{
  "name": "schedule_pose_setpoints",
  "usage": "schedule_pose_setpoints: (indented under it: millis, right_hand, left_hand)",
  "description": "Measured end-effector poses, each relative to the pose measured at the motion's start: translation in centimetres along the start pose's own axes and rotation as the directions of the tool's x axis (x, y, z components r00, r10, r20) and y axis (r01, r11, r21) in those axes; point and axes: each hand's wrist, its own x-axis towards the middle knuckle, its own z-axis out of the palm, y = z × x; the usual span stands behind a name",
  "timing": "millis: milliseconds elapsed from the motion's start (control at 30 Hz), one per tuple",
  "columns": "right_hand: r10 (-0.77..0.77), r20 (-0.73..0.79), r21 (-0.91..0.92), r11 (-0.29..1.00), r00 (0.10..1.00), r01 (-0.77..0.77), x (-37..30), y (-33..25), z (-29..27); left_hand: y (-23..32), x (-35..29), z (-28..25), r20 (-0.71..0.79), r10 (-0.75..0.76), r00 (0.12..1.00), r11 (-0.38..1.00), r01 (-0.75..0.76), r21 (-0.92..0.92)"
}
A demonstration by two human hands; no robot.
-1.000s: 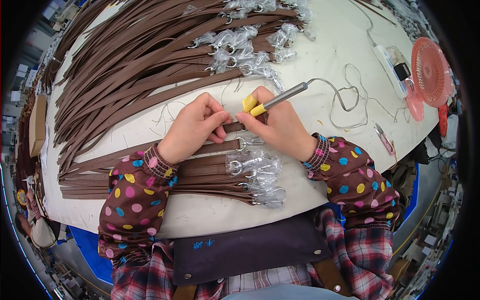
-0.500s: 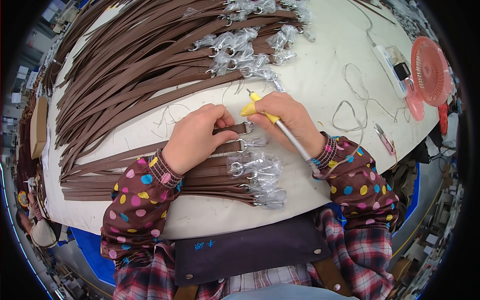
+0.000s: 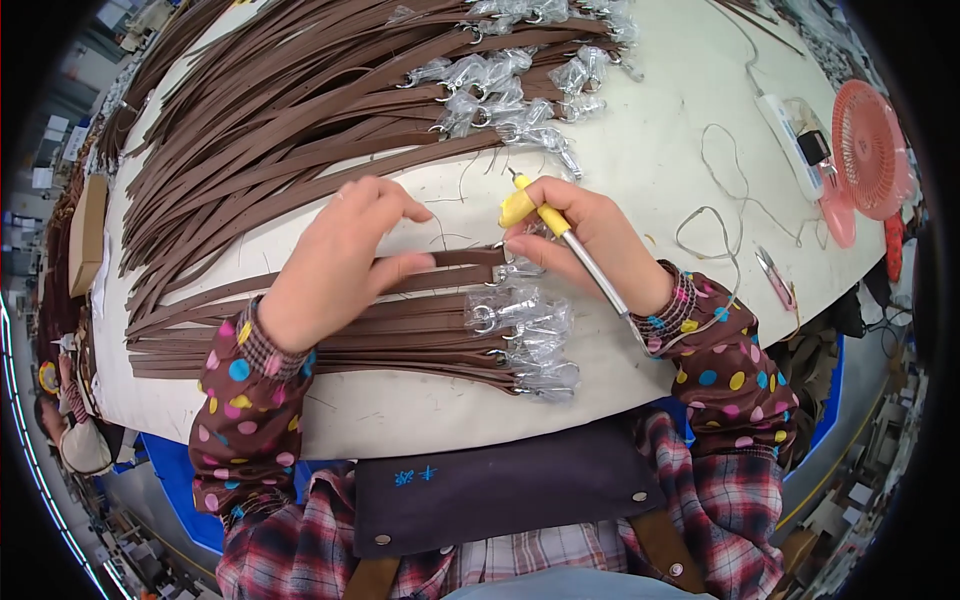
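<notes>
In my right hand (image 3: 605,240) is a pen-like soldering iron (image 3: 596,272) with a yellow front, a silver shaft and a thin cord, its metal tip pointing up and away. Something yellow covers a fingertip of that hand. Its lower fingers are at the metal-fitted end of a brown strap (image 3: 468,257). My left hand (image 3: 335,250) hovers over the same strap, open, thumb and fingers apart, the thumb tip close to the strap. Nearer me lie more brown straps (image 3: 420,335), their metal clasps wrapped in clear plastic (image 3: 525,325).
A big heap of brown straps (image 3: 290,130) covers the far left of the white table (image 3: 660,130). To the right are a pink fan (image 3: 865,150), a white power strip (image 3: 790,140), a loose cord and small thread snips (image 3: 775,278). Thread scraps lie about.
My left hand has let go of the strap and drawn back to the left, its fingers spreading. My right hand keeps the soldering iron and has shifted slightly right in the picture.
</notes>
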Motion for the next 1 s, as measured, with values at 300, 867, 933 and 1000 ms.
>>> schedule_pose_setpoints:
  millis: [300,867,933,1000]
  right_hand:
    - [-0.258,0.057,-0.411,0.875,0.965,0.258,-0.5,-0.2,0.0]
    - [-0.477,-0.398,-0.399,0.859,0.784,0.320,-2.4,-2.8,-5.5]
    - [-0.412,-0.454,-0.277,0.908,0.790,0.315,-3.1,-3.4,-6.0]
    - [-0.308,-0.482,-0.164,0.952,0.821,0.261,-3.9,-4.1,-6.5]
  left_hand:
    - [2.4,-5.2,-0.1,0.300,0.042,0.953,0.961,-0.121,0.250]
    - [5.5,-1.3,-2.2,-0.318,0.182,0.930,0.933,-0.062,0.354]
    - [5.7,-0.6,-2.8,-0.378,0.245,0.893,0.937,-0.117,0.330]
    - [4.2,-0.4,-0.8,-0.074,0.123,0.990,0.912,-0.083,0.402]
